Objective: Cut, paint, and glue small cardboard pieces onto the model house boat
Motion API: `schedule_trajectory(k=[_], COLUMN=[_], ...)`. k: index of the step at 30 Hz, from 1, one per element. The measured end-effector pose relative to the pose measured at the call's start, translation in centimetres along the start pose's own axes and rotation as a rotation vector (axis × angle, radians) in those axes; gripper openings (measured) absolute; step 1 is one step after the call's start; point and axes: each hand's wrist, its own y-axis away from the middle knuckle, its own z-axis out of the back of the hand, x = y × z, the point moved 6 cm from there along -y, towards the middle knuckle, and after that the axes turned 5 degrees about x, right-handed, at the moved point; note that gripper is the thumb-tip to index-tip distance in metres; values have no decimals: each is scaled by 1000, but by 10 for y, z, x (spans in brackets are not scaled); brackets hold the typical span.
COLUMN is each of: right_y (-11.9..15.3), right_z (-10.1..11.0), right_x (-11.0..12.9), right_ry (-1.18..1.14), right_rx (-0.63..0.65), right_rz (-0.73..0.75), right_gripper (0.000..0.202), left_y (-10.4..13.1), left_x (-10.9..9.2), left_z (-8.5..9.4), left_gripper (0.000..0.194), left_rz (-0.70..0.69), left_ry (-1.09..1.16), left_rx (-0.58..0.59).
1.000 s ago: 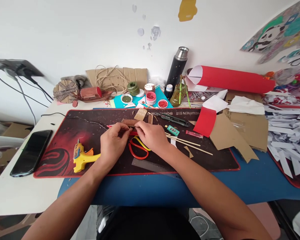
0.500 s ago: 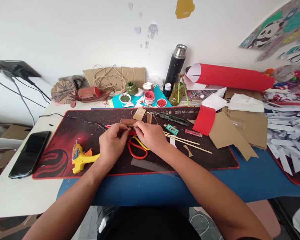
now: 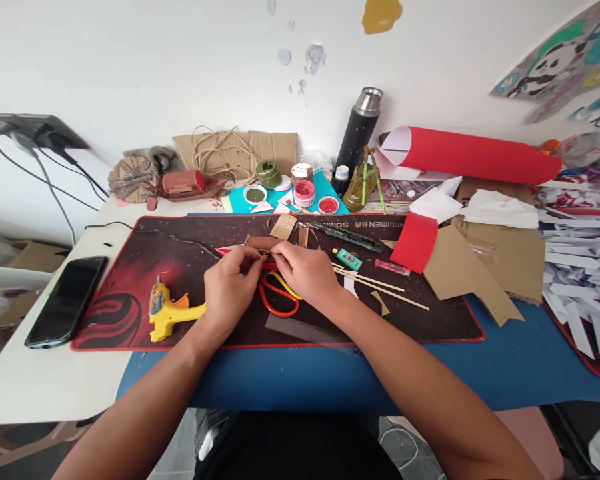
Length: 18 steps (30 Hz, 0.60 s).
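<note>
Over the middle of the dark mat, my left hand (image 3: 233, 281) and my right hand (image 3: 307, 270) meet with pinched fingertips. What lies between the fingertips is too small and hidden to name. Just behind them rests a brown rolled piece (image 3: 260, 243). Scissors with red and yellow handles (image 3: 279, 298) lie under and in front of my right hand. A yellow glue gun (image 3: 167, 313) is left of my left hand. Thin wooden sticks (image 3: 385, 285) lie right of my right hand, near a green box cutter (image 3: 353, 238).
Behind the mat stand open paint jars (image 3: 304, 192), a black thermos (image 3: 360, 127) and a brush jar (image 3: 357, 190). A phone (image 3: 66, 303) lies at the left. Cardboard (image 3: 460, 267), a red paper roll (image 3: 480, 155) and white paper strips (image 3: 575, 280) occupy the right.
The whole view has shifted slightly, so things appear a little farther right. Both hands remain together with fingertips pinched.
</note>
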Motion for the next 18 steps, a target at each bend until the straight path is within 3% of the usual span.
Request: schedule_trajectory(k=[18], right_y=[3], right_z=[-7], right_x=[-1], right_ry=[39], right_rx=[-116], right_rz=[78], right_gripper=[17], left_y=[0], left_x=[5], left_z=[-3], left_gripper=[8], left_rz=[15], left_ry=[177], left_rx=[-63])
